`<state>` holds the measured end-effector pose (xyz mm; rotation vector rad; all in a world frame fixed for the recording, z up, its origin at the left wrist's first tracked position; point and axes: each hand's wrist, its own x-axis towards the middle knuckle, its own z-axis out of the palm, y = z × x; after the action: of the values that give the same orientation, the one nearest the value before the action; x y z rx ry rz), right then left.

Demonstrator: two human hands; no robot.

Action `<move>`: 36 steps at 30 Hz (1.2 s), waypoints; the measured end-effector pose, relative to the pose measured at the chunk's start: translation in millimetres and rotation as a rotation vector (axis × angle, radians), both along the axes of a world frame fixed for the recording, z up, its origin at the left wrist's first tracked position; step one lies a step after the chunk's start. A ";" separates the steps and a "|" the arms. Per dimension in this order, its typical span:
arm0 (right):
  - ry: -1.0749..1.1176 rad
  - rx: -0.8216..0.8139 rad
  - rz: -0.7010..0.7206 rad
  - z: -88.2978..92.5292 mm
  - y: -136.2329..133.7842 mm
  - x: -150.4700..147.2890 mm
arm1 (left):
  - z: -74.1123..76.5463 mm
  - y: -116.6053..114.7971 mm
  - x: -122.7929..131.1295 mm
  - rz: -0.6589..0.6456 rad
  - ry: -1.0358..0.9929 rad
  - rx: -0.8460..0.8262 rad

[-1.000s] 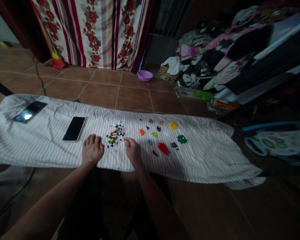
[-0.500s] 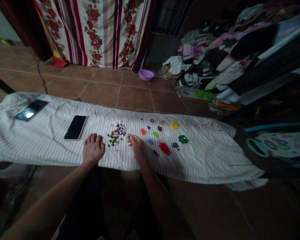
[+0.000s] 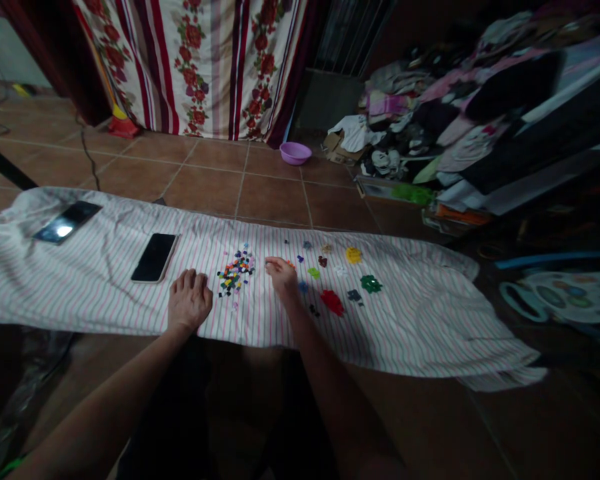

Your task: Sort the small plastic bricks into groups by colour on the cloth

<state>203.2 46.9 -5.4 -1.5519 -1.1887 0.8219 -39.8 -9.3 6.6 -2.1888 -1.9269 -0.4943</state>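
My left hand (image 3: 190,300) rests on the striped cloth (image 3: 420,307), fingers spread and nothing in it, left of a mixed heap of small coloured pieces (image 3: 236,272). Right of that heap, my right hand (image 3: 283,275) has its thumb and fingertips pinched together; anything between them is too small to name. It partly covers a few orange pieces. Single-colour groups lie beyond it: red pieces (image 3: 332,302), green pieces (image 3: 371,283), yellow pieces (image 3: 353,255), lime pieces (image 3: 314,273), white pieces (image 3: 340,271) and grey pieces (image 3: 354,295).
A phone (image 3: 154,257) lies left of the mixed heap, and a dark shiny device (image 3: 68,222) is farther left. On the tiled floor beyond the cloth are a purple basin (image 3: 295,153) and a large pile of clothes (image 3: 430,113).
My right hand has moved away from the mixed heap, to the right and slightly forward, now over the orange pieces. My left hand has stayed on the cloth. The view has shifted slightly.
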 end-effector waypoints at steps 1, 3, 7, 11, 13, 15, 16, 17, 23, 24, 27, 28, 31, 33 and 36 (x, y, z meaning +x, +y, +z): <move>-0.047 0.004 -0.023 1.1 5.5 3.9 | -0.2 0.1 0.0 0.000 0.004 0.002; -0.144 0.009 -0.072 4.2 16.3 12.4 | -0.4 0.2 0.2 0.001 0.010 0.003; -0.301 0.003 -0.123 13.0 36.7 30.0 | -0.3 0.4 0.7 0.004 0.010 0.011; -0.451 -0.034 -0.177 19.4 55.4 47.0 | -0.3 0.5 0.6 0.001 0.009 0.014; -0.530 -0.055 -0.179 21.1 63.7 54.1 | -0.3 0.6 0.5 -0.005 0.009 0.012; -0.608 -0.057 -0.149 22.1 71.2 59.5 | -0.5 0.6 0.5 -0.009 0.003 0.009; -0.646 -0.056 -0.133 22.6 74.6 61.2 | -0.7 0.7 0.6 -0.009 -0.002 0.009; -0.684 -0.055 -0.121 23.1 77.8 62.3 | -0.9 0.7 0.6 -0.009 -0.007 0.010; -0.857 -0.096 -0.046 27.7 91.2 57.9 | -2.2 1.3 0.7 -0.010 -0.004 0.014; -0.878 -0.105 -0.022 28.6 92.1 56.5 | -2.3 1.3 0.7 -0.009 -0.003 0.014; -0.931 -0.164 0.050 30.8 92.2 53.1 | -1.8 1.1 0.7 -0.010 -0.004 0.017; -0.946 -0.188 0.066 31.1 91.6 52.5 | -1.4 1.0 0.8 -0.011 -0.004 0.017; -0.970 -0.237 0.073 30.2 88.5 51.3 | -0.5 0.6 1.0 -0.009 -0.002 0.014; -0.974 -0.248 0.068 29.0 85.9 50.9 | -0.1 0.5 1.1 -0.006 -0.004 0.015; -0.991 -0.263 0.059 28.4 81.9 50.1 | 0.1 0.6 1.3 -0.007 -0.009 0.014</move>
<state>253.3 128.8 23.0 -2.2541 -1.8665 0.1985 -38.5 -8.7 6.6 -2.1886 -1.9155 -0.5188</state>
